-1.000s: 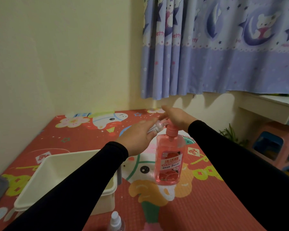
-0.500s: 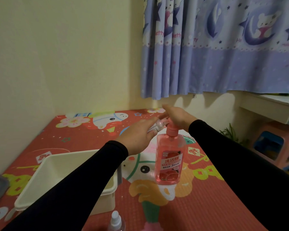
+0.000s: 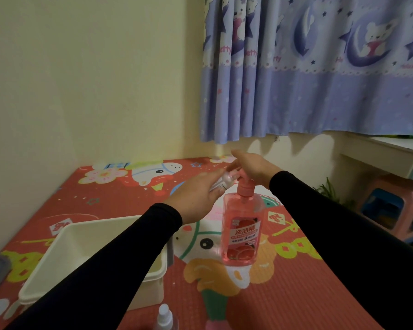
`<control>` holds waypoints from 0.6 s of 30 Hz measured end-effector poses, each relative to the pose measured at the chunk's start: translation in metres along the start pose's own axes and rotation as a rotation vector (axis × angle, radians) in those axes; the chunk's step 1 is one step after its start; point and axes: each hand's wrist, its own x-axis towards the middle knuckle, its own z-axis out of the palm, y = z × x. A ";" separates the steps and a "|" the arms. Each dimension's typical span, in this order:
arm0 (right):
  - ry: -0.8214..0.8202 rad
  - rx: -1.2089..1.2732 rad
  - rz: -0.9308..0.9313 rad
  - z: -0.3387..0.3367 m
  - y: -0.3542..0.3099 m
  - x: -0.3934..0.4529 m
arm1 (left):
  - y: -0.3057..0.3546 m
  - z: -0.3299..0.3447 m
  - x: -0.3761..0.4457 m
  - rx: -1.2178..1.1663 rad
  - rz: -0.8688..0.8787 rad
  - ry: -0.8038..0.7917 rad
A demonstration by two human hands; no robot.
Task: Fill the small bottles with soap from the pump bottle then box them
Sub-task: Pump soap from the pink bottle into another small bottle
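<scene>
The white box (image 3: 57, 263) sits lower left of the frame, rigid plastic and likely light; its rim looks the natural place to hold it. A black sleeve covers much of its inside, so whether any bottles lie in it cannot be told.

The pink pump bottle (image 3: 242, 234) stands at centre on the red mat (image 3: 296, 294), nearly full, so probably heavy and steady enough to take a downward push. The right hand (image 3: 254, 166) lies over its pump head, fingers extended and pressing; the nozzle is hidden beneath it.

The left hand (image 3: 199, 194) grips a small bottle (image 3: 222, 182), tilted toward the pump. It is clear, light and likely slick if soapy; its fill level and mouth are hidden.

A second small bottle (image 3: 164, 317) is cut off at the bottom edge.
</scene>
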 end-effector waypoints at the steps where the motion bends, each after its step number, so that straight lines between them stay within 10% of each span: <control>1: 0.001 0.023 0.010 0.002 0.002 0.000 | -0.002 0.003 0.000 -0.009 -0.005 -0.003; 18: 0.024 -0.023 -0.012 0.004 0.004 0.002 | -0.010 0.008 0.003 0.008 -0.011 0.000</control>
